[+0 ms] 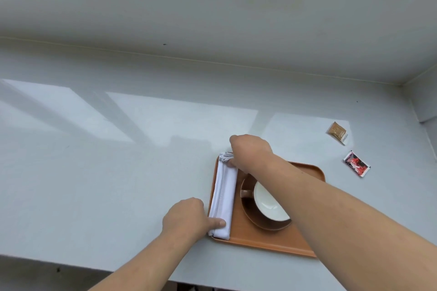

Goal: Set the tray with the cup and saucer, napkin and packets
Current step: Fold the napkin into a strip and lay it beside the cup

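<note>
Along the tray's [272, 243] left edge we pinch the folded napkin [223, 194] at both ends, left hand [186, 217] near, right hand [250, 149] far; next, we judge, come the two packets [338, 132] lying well apart on the desk [118, 172].

A: What is the person wearing on the arms?
B: No sleeves show. Both forearms are bare from the frame edge down to the wrists.
A: And the hands?
B: The left hand [186, 216] and right hand [250, 149] are bare, without gloves, rings or watch.
</note>
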